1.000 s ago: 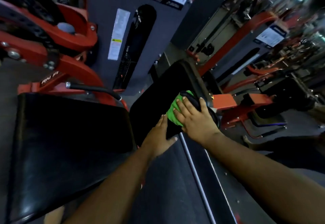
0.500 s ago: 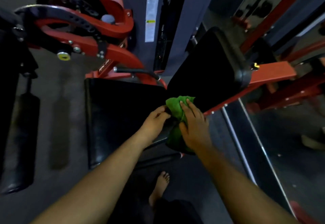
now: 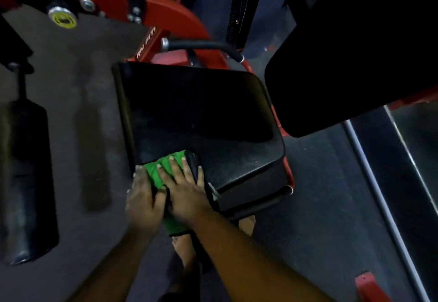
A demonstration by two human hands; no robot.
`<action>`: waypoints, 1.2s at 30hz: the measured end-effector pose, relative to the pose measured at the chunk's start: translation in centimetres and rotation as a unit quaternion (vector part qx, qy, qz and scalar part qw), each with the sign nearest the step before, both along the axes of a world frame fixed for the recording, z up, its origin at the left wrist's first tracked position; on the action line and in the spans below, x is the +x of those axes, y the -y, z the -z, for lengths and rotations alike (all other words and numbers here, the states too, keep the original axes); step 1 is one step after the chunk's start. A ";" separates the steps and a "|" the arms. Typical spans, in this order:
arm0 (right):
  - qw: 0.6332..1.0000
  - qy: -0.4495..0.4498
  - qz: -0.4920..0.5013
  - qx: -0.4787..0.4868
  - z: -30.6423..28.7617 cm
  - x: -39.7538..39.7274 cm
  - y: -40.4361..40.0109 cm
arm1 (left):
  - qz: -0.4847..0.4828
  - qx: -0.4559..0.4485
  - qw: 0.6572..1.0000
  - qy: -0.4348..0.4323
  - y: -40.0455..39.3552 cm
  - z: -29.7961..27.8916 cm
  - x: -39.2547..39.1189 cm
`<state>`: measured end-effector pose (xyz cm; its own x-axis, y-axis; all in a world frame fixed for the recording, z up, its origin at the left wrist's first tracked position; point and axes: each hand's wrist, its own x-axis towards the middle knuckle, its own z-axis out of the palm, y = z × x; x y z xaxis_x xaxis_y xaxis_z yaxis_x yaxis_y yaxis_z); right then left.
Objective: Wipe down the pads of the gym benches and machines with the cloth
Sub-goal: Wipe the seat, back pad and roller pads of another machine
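Two hands are working one cloth (image 3: 158,171): my right hand (image 3: 187,193) is pressing it flat, fingers (image 3: 175,169) straight and spread wide, onto the near left corner of the seat pad (image 3: 201,121); my left hand (image 3: 142,203) is lying just beside it, fingers relaxed on the pad's edge, holding nothing. Half a second ago the cloth was at the back pad (image 3: 355,52); it is now sitting on the seat, which is probably just beginning its wipe.
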<state>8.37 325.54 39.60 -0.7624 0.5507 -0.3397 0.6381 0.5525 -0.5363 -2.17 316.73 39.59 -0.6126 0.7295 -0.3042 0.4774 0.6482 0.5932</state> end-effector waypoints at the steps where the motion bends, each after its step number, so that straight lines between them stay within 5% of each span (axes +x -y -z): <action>1: 1.000 0.004 -0.006 0.017 1.0 -0.3 0.0 | 0.015 -0.023 0.999 -0.039 0.0 0.7 -0.1; 8: 0.990 0.044 0.044 0.124 5.2 4.1 -5.2 | 0.173 -0.037 0.958 -0.227 -1.8 2.7 2.0; 14: 0.984 0.082 0.125 0.100 7.1 8.5 -9.2 | 0.306 -0.082 0.906 -0.281 -5.8 3.5 4.0; 21: 0.961 0.109 0.240 0.088 9.2 14.0 -13.3 | 0.330 -0.091 0.890 -0.302 -6.0 3.3 4.4; 25: 0.916 0.099 0.383 0.067 9.7 15.0 -13.5 | 0.327 -0.089 0.894 -0.292 -6.1 3.4 4.4; 32: 0.761 0.017 0.642 -0.094 7.0 9.9 -11.4 | 0.319 -0.050 0.919 -0.226 -5.8 3.3 3.9; 36: 0.758 0.049 0.628 -0.168 4.2 5.6 -5.6 | 0.280 0.023 0.953 -0.111 -4.4 2.3 2.4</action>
<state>13.96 331.17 35.41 0.3304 0.6905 -0.6434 0.5926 -0.6824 -0.4279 0.26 321.15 37.28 -0.1687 0.9705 -0.1723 0.8583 0.2306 0.4584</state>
